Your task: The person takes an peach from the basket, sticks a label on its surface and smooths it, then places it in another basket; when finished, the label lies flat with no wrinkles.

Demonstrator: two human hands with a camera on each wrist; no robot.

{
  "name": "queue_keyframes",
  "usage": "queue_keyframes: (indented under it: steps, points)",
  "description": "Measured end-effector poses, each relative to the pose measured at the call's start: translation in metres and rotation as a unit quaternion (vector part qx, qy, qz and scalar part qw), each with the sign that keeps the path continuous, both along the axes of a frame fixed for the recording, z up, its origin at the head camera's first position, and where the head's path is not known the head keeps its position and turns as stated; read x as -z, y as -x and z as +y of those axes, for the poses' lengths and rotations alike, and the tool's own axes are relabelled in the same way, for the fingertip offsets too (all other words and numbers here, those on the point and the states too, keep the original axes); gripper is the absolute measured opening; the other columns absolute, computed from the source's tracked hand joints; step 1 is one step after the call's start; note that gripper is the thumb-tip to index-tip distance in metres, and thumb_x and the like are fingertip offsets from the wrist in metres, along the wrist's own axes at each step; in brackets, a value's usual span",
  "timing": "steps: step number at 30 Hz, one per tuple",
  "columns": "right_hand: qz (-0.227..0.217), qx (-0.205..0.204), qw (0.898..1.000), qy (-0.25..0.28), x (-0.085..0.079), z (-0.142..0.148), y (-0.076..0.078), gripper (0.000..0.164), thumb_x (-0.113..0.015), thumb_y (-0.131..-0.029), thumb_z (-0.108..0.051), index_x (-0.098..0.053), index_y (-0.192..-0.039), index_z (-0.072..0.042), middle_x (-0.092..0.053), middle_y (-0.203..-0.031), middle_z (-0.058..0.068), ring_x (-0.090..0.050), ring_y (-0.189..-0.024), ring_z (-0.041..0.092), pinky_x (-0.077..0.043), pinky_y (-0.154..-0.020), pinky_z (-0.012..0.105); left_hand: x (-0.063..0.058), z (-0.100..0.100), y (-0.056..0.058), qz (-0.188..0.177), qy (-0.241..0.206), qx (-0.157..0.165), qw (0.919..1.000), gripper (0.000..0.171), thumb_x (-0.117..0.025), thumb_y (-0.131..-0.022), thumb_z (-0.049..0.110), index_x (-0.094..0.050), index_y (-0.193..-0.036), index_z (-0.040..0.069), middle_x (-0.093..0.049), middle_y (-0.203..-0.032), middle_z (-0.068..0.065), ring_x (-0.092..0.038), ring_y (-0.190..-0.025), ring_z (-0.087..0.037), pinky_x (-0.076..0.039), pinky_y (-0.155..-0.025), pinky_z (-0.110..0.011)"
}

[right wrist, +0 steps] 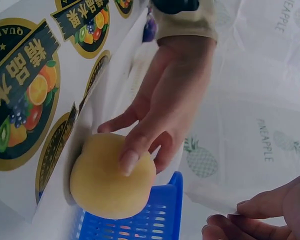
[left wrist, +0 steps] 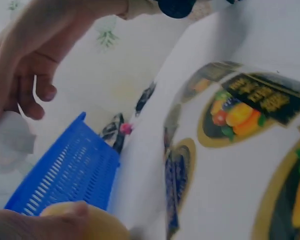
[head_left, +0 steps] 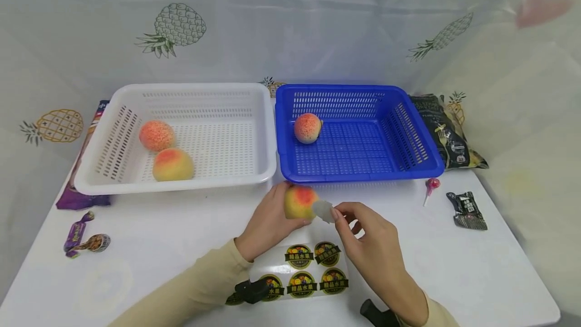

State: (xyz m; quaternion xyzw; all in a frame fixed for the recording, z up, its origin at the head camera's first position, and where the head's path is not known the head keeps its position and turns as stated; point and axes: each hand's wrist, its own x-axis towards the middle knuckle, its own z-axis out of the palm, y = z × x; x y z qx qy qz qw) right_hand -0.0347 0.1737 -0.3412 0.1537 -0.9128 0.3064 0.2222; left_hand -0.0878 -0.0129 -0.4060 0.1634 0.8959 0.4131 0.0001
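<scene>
Left hand point(head_left: 270, 222) grips a peach point(head_left: 298, 203) – right hand point(head_left: 375, 243) pinches a sticker point(head_left: 323, 211)

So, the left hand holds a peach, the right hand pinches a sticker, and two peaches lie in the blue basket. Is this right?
Not quite: the head view shows only one peach in the blue basket, not two. The left hand does hold another peach, and the right hand pinches a sticker.

Curtained-off workspace — pineapple-print sheeting point(head_left: 317, 29), white table point(head_left: 454, 261)
</scene>
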Motion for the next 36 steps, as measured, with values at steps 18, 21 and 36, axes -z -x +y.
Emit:
queue_keyframes:
  steps: [18, 21, 36]
  points:
    - [0.169, -0.068, 0.981, 0.061, -0.017, -0.019, 0.008, 0.015, -0.057, -0.083, -0.009, -0.064, -0.091, 0.001, -0.065, -0.079, 0.006, -0.057, -0.065, 0.012, -0.044, -0.058, 0.016, -0.039, -0.044, -0.033, -0.414, -0.328, 0.046, 0.8479, 0.055, -0.051, -0.086, 0.045, -0.022, -0.119, 0.014, -0.048, -0.109, -0.017, -0.060, -0.080, -0.024, -0.045, -0.080, -0.032]
    - [0.242, -0.100, 0.964, 0.031, -0.023, -0.030, 0.011, 0.018, -0.054, -0.085, -0.010, -0.065, -0.090, 0.004, -0.066, -0.082, 0.010, -0.059, -0.065, 0.016, -0.047, -0.059, 0.021, -0.041, -0.043, -0.039, -0.416, -0.358, 0.058, 0.8340, 0.053, -0.046, -0.089, 0.043, -0.018, -0.124, 0.016, -0.043, -0.113, -0.019, -0.059, -0.081, -0.027, -0.047, -0.078, -0.035]
    - [0.303, -0.228, 0.913, -0.147, -0.031, -0.050, 0.010, 0.021, -0.044, -0.088, -0.004, -0.064, -0.091, 0.002, -0.066, -0.093, 0.012, -0.062, -0.085, 0.024, -0.049, -0.074, 0.031, -0.039, -0.046, -0.043, -0.386, -0.391, 0.077, 0.8317, 0.047, -0.028, -0.091, 0.043, -0.015, -0.130, 0.021, -0.036, -0.122, -0.016, -0.054, -0.082, -0.023, -0.047, -0.072, -0.034]
